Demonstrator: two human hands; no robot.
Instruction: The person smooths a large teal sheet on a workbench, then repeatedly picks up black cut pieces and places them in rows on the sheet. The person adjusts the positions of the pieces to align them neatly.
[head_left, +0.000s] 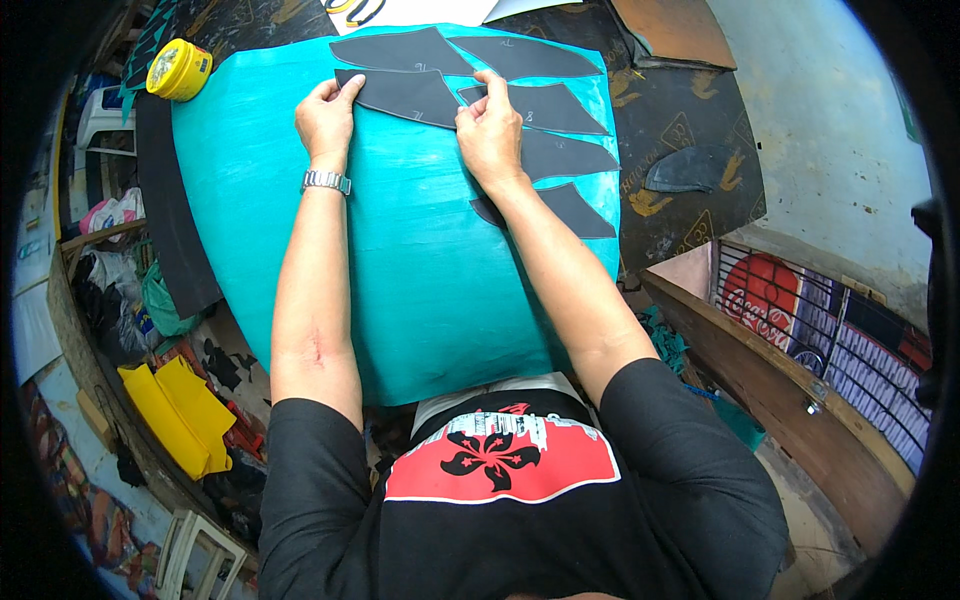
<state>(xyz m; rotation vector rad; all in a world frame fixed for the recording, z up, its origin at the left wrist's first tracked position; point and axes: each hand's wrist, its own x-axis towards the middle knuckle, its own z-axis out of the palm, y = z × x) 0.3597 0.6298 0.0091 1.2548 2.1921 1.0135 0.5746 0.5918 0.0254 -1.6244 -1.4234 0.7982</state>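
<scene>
Left hand (325, 125): half-curled, thumb on dark piece (400, 98)
Right hand (492, 137): half-curled, at its right tip
Either grip: cannot tell
Place: near green sheet's (410, 230) far edge

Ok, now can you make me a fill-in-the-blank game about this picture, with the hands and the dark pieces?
1. The silver watch is on the person's ____ wrist.
2. The teal sheet is ____ (bigger or smaller) than the dark piece touched by the left hand and right hand.
3. The round tub is mostly ____ in colour.
4. The shirt shows a black five-petalled ____.

Missing words: left; bigger; yellow; flower.
</scene>
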